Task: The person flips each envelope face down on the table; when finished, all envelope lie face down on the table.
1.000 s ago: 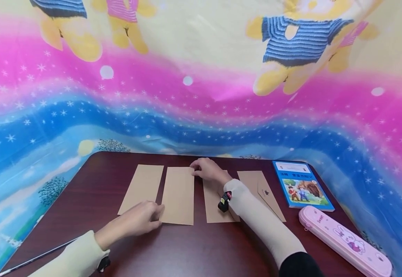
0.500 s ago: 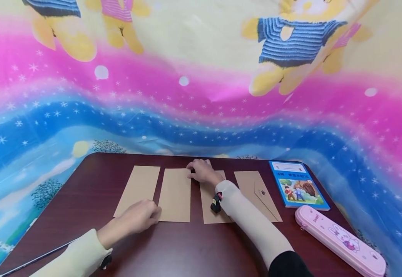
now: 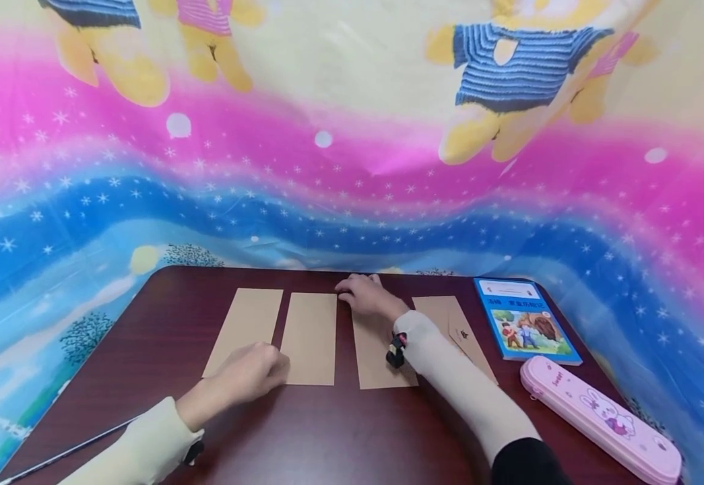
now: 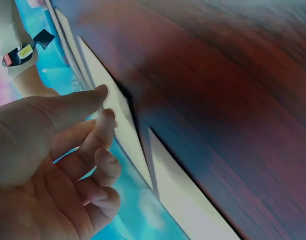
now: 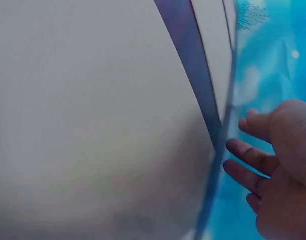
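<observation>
Several brown paper envelopes lie in a row on the dark table. In the head view my left hand [image 3: 245,374] is at the near left corner of the second envelope [image 3: 310,337], overlapping the leftmost envelope [image 3: 245,320]. The left wrist view has the thumb and loosely bent fingers [image 4: 106,120] apart, with nothing held. My right hand [image 3: 371,296] is over the far end of the third envelope [image 3: 371,357], near the second one's far right corner. Its fingers [image 5: 248,155] look relaxed and hold nothing. The rightmost envelope [image 3: 439,313] shows a flap line and small black print, partly behind the right sleeve.
A blue picture-covered book [image 3: 527,320] lies at the table's right, with a pink pencil case [image 3: 600,421] nearer me. At the left is a thin dark stick [image 3: 73,450]. Beyond the table edge hangs a patterned cloth [image 3: 327,202].
The second envelope's near edge has shifted slightly away from me and lies straighter. My right hand has moved slightly right off its far corner. My left hand stays near the near corner.
</observation>
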`<state>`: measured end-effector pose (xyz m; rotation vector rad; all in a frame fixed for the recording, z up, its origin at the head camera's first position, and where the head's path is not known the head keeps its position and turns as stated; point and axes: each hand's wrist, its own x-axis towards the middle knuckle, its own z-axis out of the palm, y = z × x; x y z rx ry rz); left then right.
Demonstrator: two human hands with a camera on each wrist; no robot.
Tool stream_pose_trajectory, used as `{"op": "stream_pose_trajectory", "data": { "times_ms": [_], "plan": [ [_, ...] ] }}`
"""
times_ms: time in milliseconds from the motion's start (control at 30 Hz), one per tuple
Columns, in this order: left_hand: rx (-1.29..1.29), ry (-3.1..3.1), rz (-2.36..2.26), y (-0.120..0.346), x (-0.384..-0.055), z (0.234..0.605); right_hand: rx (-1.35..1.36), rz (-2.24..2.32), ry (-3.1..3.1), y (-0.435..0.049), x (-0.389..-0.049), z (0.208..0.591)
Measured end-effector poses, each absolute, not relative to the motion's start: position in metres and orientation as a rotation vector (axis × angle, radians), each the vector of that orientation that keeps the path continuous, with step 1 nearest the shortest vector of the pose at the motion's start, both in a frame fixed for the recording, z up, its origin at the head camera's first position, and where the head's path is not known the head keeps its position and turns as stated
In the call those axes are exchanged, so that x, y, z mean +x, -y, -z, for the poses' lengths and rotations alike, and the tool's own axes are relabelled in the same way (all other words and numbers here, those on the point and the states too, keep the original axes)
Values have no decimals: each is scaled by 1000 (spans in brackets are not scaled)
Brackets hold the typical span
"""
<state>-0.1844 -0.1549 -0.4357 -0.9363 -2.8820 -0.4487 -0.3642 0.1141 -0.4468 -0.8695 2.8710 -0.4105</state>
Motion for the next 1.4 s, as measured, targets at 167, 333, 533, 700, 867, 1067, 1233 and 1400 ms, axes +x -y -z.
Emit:
{"op": "stream_pose_trajectory", "data": {
  "times_ms": [167,333,533,700,867,1067,1233,1400],
  "plan": [
    [-978,2831,478,143,-186,428,-897,484,-2885,-152,-365,425],
    [-1055,2827,551,124,-184,423,-894,478,-2888,-190,-360,410],
    [-1119,2849,597,98,-184,421,-870,482,-2912,-220,-349,408],
    [-1198,2790,529,79,-189,423,-878,493,-2946,-234,-345,408],
    [-1212,2777,472,63,-191,431,-872,478,-2948,-237,-347,412],
    [-1137,2824,377,46,-195,439,-786,435,-2929,-234,-350,418],
    [-1073,2865,274,35,-195,447,-701,382,-2878,-229,-355,429],
    [-1025,2895,208,28,-194,451,-663,366,-2860,-225,-360,435]
  ]
}}
